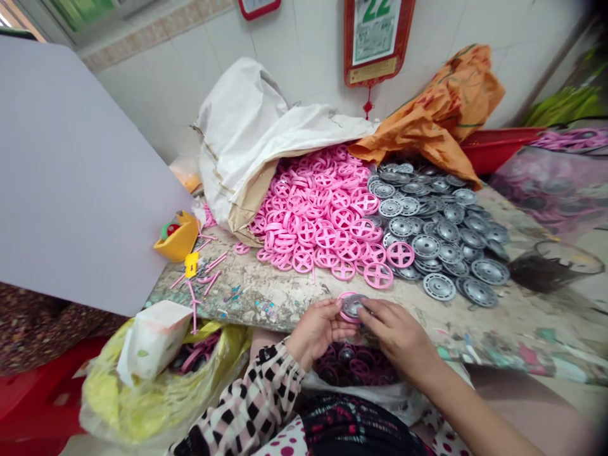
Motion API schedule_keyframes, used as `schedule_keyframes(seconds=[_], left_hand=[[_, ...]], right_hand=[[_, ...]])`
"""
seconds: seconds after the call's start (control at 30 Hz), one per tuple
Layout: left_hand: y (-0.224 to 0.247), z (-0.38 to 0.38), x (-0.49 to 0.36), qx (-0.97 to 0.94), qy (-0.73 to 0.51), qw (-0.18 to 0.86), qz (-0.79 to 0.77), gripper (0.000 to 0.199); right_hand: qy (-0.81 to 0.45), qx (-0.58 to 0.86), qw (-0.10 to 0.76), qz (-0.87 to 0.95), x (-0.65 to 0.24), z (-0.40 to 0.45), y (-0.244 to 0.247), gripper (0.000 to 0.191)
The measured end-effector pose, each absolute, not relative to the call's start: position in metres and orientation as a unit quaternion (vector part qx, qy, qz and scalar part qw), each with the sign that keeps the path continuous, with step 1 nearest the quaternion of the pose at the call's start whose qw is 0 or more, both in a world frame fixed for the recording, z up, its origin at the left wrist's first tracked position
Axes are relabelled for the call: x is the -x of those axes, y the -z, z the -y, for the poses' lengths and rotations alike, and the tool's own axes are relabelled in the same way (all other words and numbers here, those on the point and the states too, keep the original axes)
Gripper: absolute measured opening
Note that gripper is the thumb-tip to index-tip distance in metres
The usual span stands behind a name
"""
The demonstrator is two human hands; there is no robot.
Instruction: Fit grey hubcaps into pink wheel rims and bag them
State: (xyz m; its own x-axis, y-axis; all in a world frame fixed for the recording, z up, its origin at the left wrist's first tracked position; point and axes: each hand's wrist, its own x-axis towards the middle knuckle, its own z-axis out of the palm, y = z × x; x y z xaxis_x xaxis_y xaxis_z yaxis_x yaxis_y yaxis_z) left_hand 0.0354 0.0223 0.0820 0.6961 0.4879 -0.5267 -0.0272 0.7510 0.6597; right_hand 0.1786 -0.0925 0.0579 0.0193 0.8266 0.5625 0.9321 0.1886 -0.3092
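Observation:
My left hand (316, 332) and my right hand (396, 335) meet over a pink plastic wheel (346, 316) with a ribbed silver disc (354, 306) lying in it. The left hand grips the pink rim, and the right fingertips press on the disc. Just beyond my hands, on the scuffed worktable (266, 301), lies a heap of loose pink spoked wheels (308, 218). A heap of silver discs (441, 244) sits next to it on the right. Dark-looking wheels with discs fitted (354, 366) lie in a bag below my hands, partly hidden by them.
A white sack (237, 139) and an orange sack (439, 104) lie behind the heaps. A yellow tub (178, 237) and pink sprue pieces (202, 278) are at the table's left. A yellow plastic bag (147, 399) sits below that edge, and a grey board (80, 164) stands far left.

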Motion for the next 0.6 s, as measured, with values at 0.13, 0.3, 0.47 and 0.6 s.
schedule_keyframes(seconds=[0.13, 0.3, 0.47, 0.6], left_hand=[[-0.083, -0.023, -0.034, -0.334, -0.147, 0.861, -0.354, 0.015], [-0.078, -0.022, -0.031, -0.379, -0.163, 0.835, -0.364, 0.020], [-0.085, -0.018, -0.032, -0.448, -0.178, 0.805, -0.344, 0.034], [-0.095, -0.014, -0.034, -0.508, -0.154, 0.773, -0.347, 0.036]], right_hand=[[0.097, 0.614, 0.329, 0.710, -0.170, 0.093, -0.042, 0.043], [0.001, 0.620, 0.382, 0.685, -0.159, 0.096, -0.049, 0.045], [-0.168, 0.690, 0.520, 0.474, -0.165, 0.087, -0.073, 0.040], [-0.359, 0.621, 0.563, 0.410, -0.175, 0.076, -0.074, 0.039]])
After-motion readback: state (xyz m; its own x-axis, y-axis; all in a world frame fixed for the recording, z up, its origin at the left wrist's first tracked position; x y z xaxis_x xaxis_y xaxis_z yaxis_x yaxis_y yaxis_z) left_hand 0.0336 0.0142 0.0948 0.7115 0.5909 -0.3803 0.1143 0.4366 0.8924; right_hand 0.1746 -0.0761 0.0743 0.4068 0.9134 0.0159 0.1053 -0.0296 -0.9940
